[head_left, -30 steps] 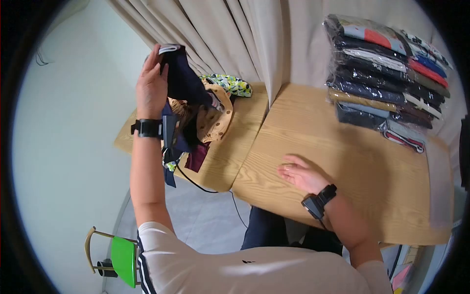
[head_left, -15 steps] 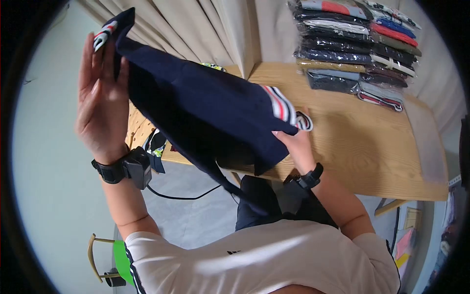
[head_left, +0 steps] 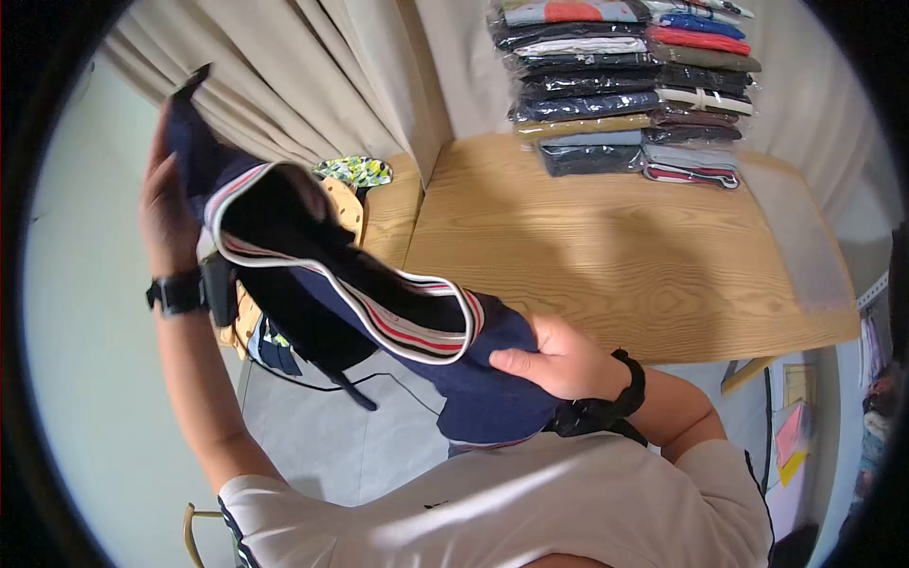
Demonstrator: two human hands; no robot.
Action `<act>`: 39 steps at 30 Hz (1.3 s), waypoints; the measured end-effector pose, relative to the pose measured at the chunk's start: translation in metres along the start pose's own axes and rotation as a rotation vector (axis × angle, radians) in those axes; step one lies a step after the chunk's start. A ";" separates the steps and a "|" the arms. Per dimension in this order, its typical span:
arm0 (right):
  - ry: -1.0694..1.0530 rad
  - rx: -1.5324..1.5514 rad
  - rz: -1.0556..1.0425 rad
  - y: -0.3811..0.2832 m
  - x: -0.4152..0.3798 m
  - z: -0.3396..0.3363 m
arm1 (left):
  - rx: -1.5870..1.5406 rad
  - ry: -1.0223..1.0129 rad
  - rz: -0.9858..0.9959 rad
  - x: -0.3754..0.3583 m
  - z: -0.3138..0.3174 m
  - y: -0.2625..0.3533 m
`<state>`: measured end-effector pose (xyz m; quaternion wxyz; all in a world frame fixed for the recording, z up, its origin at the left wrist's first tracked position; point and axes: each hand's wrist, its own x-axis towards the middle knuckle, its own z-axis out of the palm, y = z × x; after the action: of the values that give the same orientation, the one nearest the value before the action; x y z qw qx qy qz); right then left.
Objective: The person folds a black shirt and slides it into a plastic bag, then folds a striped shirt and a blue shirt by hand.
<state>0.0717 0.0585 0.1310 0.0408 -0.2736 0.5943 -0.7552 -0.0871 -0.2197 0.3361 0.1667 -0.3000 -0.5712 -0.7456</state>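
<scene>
A navy garment (head_left: 516, 331) hangs stretched between my two hands, in front of my body. Its wide opening faces up, edged by a ribbed band (head_left: 407, 336) in white, red and black stripes, with dark cloth inside. My left hand (head_left: 172, 213) is raised at the far end and holds the cloth, fingers stretched up along it and partly hidden. At the near end my right hand (head_left: 573, 360) grips the fabric just beside the band, thumb on top. A narrow dark strip of cloth dangles below the middle.
A wooden table (head_left: 568, 246) lies ahead, with stacks of folded clothes in clear bags (head_left: 587, 104) at its back. Patterned cloth (head_left: 355, 170) lies behind the garment on the left. A beige curtain (head_left: 284, 76) hangs behind; a chair (head_left: 194, 530) stands at lower left.
The garment has turned so its striped opening faces me, and it has come lower and nearer. My left hand has moved down; my right hand has moved down and closer to my body.
</scene>
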 end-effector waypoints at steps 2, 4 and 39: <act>0.129 -0.053 0.020 0.006 -0.005 -0.013 | 0.068 -0.218 0.075 0.039 -0.003 -0.039; 0.303 0.011 0.189 0.016 -0.013 -0.033 | 0.015 -0.291 -0.021 0.058 0.024 -0.082; 0.972 -0.971 0.234 0.087 -0.130 -0.106 | 1.200 -1.208 -0.036 -0.194 0.020 -0.243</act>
<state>0.1099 0.1760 -0.0112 -0.2757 0.1738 0.8412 -0.4315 -0.0771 -0.1480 0.0335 -0.0478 -0.4980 -0.8653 -0.0309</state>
